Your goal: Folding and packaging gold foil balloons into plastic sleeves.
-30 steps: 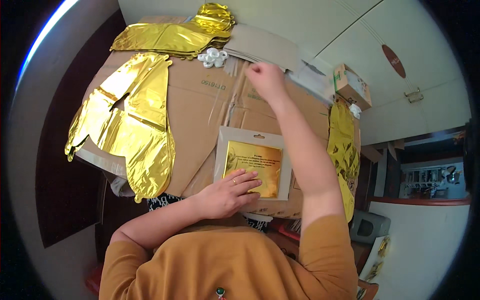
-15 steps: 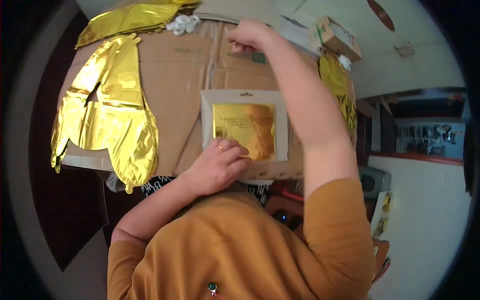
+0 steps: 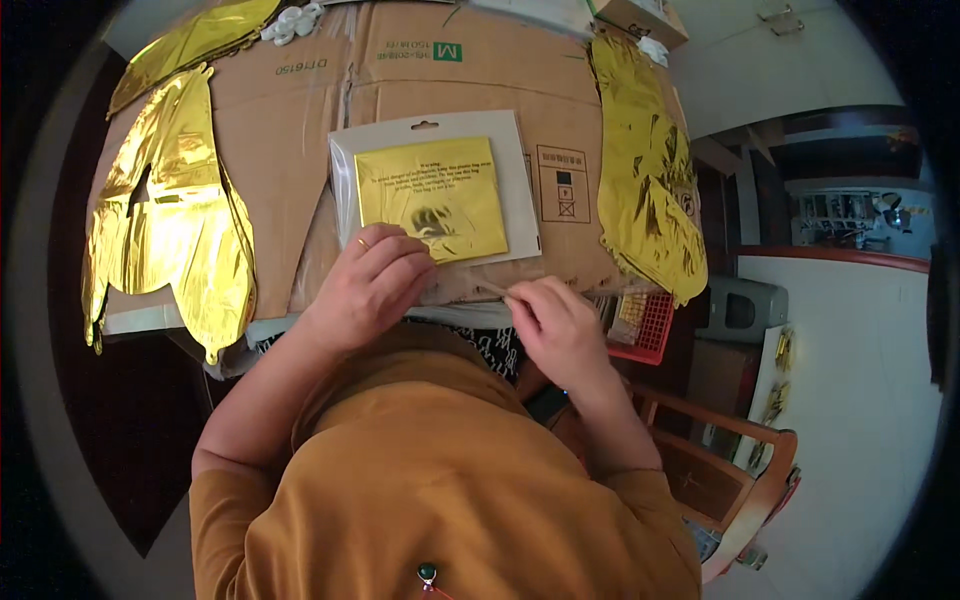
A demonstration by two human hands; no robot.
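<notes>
On the cardboard in front of me lies a flat packet (image 3: 524, 190) with a pale backing, a hanging hole at its top and a folded gold foil piece (image 3: 428, 195) inside. My left hand (image 3: 372, 282) is closed at the packet's lower left, its curled fingers over the near edge of the foil. To its right, my right hand (image 3: 562, 325) pinches a thin, pale straw-like stick (image 3: 490, 287) just below the packet's lower edge. Whether the stick's far end goes into the packet, I cannot tell.
Flat gold foil balloons (image 3: 195, 215) spread over the left of the cardboard surface (image 3: 290, 110); more foil balloons (image 3: 650, 170) hang over its right side. White ribbon rolls (image 3: 292, 24) sit at the back left. A small carton (image 3: 650, 18) stands back right, a red basket (image 3: 650, 330) below the right edge.
My right hand has come back from the far side of the cardboard to the near edge, and the thin stick now shows in it. The view has shifted; my left hand stays by the packet.
</notes>
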